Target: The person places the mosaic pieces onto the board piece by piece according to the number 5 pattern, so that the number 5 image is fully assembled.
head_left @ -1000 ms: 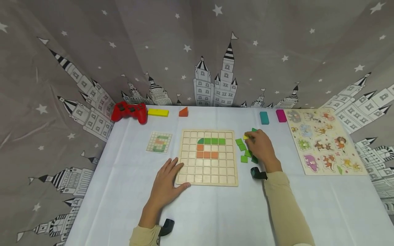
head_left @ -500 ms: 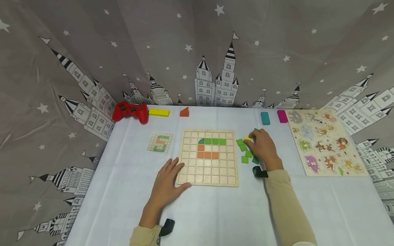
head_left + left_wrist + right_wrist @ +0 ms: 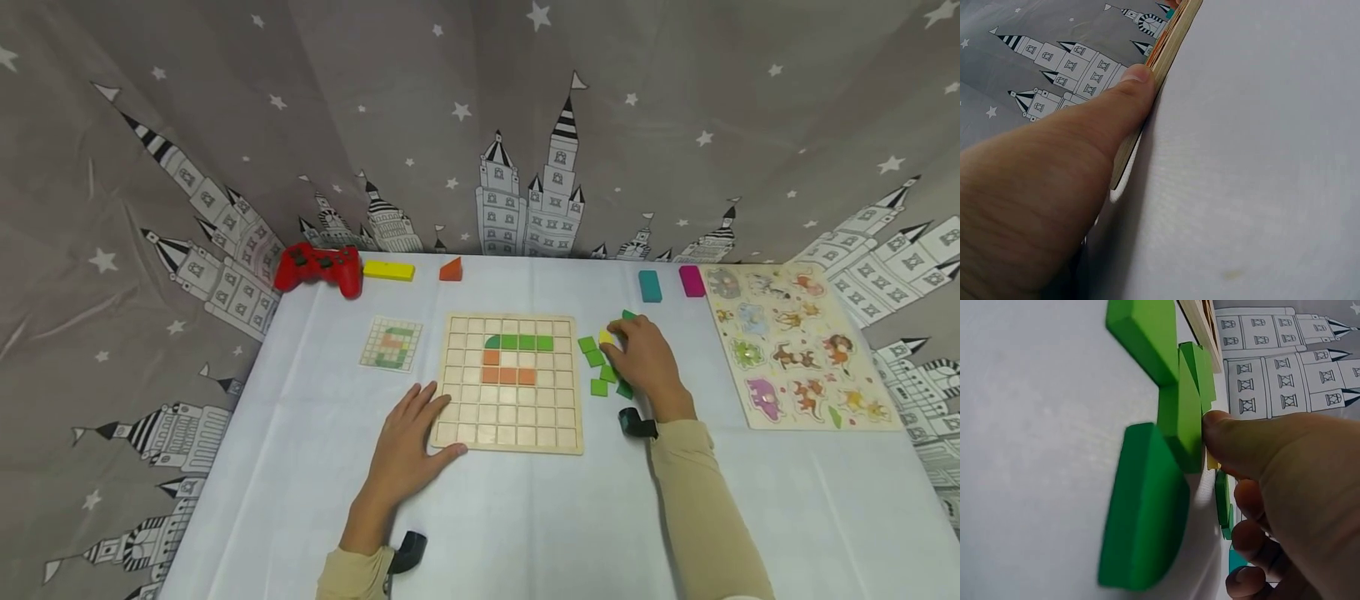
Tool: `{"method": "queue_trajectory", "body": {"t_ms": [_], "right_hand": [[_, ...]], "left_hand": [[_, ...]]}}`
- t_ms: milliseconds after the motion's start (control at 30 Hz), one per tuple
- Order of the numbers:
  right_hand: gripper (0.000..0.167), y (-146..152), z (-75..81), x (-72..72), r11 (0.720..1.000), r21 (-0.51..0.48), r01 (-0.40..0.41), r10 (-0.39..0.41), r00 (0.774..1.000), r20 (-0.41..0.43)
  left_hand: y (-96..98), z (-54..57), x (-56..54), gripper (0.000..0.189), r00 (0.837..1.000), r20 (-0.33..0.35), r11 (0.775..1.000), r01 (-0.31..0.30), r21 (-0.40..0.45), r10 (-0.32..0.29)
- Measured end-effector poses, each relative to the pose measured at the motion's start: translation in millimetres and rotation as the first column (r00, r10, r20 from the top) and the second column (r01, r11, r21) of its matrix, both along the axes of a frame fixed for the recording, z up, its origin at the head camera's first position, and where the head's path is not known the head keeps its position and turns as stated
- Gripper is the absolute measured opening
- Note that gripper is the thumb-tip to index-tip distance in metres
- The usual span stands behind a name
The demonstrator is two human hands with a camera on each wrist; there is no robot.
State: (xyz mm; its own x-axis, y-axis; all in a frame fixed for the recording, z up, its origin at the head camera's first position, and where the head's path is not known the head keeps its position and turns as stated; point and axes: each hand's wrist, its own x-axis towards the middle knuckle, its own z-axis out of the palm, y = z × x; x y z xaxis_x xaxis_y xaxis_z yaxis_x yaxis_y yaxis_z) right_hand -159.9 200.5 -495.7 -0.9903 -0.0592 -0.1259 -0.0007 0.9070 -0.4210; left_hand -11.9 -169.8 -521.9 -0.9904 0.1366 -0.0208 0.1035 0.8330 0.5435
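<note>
A wooden grid board (image 3: pixel 510 417) lies mid-table with a row of green tiles (image 3: pixel 527 342) and orange tiles (image 3: pixel 507 376) set in it. My left hand (image 3: pixel 408 442) lies flat on the cloth, and its thumb (image 3: pixel 1129 94) presses the board's front-left edge (image 3: pixel 1169 47). My right hand (image 3: pixel 641 358) is over a loose pile of green tiles (image 3: pixel 594 357) to the right of the board. Its thumb (image 3: pixel 1229 434) and curled fingers pinch a small yellow tile (image 3: pixel 604 337) (image 3: pixel 1212 461) beside the green tiles (image 3: pixel 1179 412).
A pattern card (image 3: pixel 391 344) lies left of the board. Along the back edge sit a red game controller (image 3: pixel 318 268), yellow block (image 3: pixel 388 270), orange wedge (image 3: pixel 451 270), teal block (image 3: pixel 649 286) and magenta block (image 3: pixel 692 281). An animal peg puzzle (image 3: pixel 802 346) lies at the right.
My right hand has stayed on the tile pile, shifting only slightly around the yellow tile. The left hand has not moved.
</note>
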Motion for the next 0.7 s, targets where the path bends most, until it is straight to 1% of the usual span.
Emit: {"method": "queue_trajectory", "body": {"t_ms": [133, 233, 333, 400, 467, 567, 700], "right_hand": [[0.037, -0.9, 1.0, 0.6, 1.0, 0.001, -0.022, 0.022, 1.0, -0.011], [0.038, -0.1, 1.4, 2.6, 1.0, -0.007, -0.014, 0.014, 1.0, 0.003], [0.04, -0.5, 4.2, 7.7, 0.999, -0.039, 0.0, 0.001, 1.0, 0.004], [0.04, -5.3, 7.1, 13.5, 0.998, -0.068, 0.003, -0.004, 1.0, -0.004], [0.04, -14.2, 10.3, 20.5, 0.996, -0.085, -0.011, 0.009, 1.0, -0.015], [0.039, -31.7, 13.0, 32.8, 0.994, -0.102, -0.049, 0.046, 0.999, -0.026], [0.036, -53.3, 11.1, 48.0, 0.988, -0.089, -0.13, 0.125, 0.991, -0.054]], "left_hand": [[0.1, 0.2, -0.4, 0.082, 1.0, 0.003, 1.0, 0.0, -0.003, 0.0], [0.5, 0.0, -0.3, 0.082, 1.0, 0.006, 1.0, 0.001, -0.003, -0.001], [0.9, 0.5, 0.2, 0.082, 1.0, 0.005, 1.0, 0.003, -0.004, -0.003], [0.3, 0.9, 0.9, 0.082, 1.0, 0.0, 1.0, 0.0, -0.009, 0.0], [-0.5, 1.3, 1.3, 0.082, 1.0, -0.008, 1.0, -0.002, -0.014, 0.002], [-1.3, 1.3, 1.1, 0.082, 1.0, -0.014, 1.0, -0.003, -0.015, 0.003], [-0.4, 0.8, 0.4, 0.082, 1.0, -0.006, 1.0, 0.002, -0.013, -0.002]]}}
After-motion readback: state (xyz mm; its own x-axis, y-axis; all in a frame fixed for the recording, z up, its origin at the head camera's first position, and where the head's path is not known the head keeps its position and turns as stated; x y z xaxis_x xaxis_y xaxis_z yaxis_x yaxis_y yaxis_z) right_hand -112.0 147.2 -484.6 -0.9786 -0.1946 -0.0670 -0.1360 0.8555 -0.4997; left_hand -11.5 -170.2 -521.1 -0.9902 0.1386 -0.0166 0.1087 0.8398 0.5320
